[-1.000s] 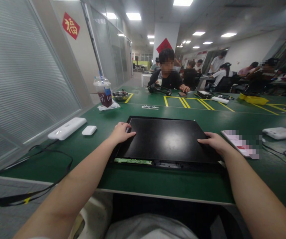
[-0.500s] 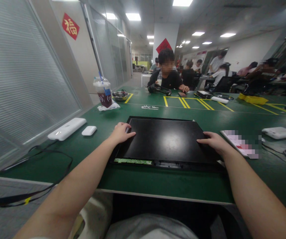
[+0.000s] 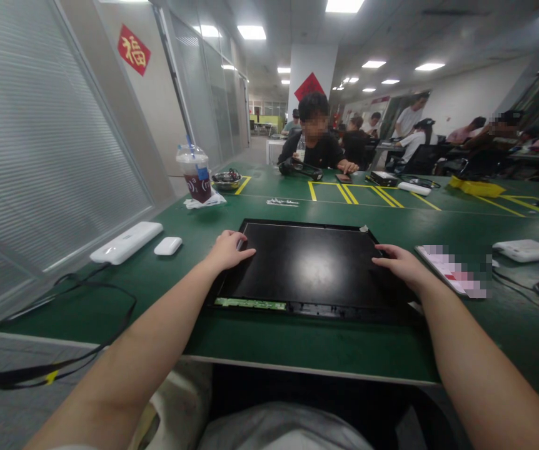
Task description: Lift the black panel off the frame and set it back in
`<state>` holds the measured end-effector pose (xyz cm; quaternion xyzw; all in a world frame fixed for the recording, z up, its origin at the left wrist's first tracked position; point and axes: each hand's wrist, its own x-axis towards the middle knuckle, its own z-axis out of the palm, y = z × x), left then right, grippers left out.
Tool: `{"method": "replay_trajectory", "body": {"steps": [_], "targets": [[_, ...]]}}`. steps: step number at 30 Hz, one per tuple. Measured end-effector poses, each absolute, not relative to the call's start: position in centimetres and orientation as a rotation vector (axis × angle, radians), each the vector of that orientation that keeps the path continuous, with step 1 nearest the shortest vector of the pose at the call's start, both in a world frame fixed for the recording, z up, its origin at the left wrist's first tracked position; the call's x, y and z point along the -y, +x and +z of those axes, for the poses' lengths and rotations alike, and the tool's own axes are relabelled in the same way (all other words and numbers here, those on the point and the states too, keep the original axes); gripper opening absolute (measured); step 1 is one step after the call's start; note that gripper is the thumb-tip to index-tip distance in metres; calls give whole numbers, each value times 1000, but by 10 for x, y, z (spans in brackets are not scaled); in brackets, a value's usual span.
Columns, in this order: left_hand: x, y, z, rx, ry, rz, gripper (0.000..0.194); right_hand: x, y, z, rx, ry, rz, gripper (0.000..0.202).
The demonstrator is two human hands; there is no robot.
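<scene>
A black flat screen panel (image 3: 297,262) lies in a black frame (image 3: 292,221) on the green table (image 3: 260,337). A green circuit strip (image 3: 251,304) shows along its near edge, at the left. My left hand (image 3: 229,251) grips the panel's left edge, thumb on top of the glass. At the right edge my right hand (image 3: 399,265) holds the panel between thumb and fingers. A small pale tab (image 3: 364,229) sticks up at the far right corner.
On the left are a white power bank (image 3: 127,242), a white case (image 3: 168,245), a black strap and a drink cup (image 3: 193,175). A phone (image 3: 452,272) and a white device (image 3: 526,249) lie right. A person (image 3: 314,140) sits across the table, near a headset.
The panel has shifted slightly left at its right side, showing more frame and the pale tab at the far right corner. My right fingers have shifted a little; my left hand looks unchanged.
</scene>
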<state>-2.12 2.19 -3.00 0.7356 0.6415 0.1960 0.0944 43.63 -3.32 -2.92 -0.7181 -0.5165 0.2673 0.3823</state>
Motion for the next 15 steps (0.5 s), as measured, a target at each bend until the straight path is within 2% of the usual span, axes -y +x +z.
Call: {"method": "replay_trajectory", "body": {"steps": [4,9,15], "targets": [[-20,-21,-27,-1900,2200,546,54,33,436,-27,1304,-1860,684,48],[-22,-22,-23,-1912,2235,526,43,28,447,-33,1304,-1890,574,45],[-32,-32,-26,-2071,2257,430,50,24,459,-39,1277,-1930,520,39]]}}
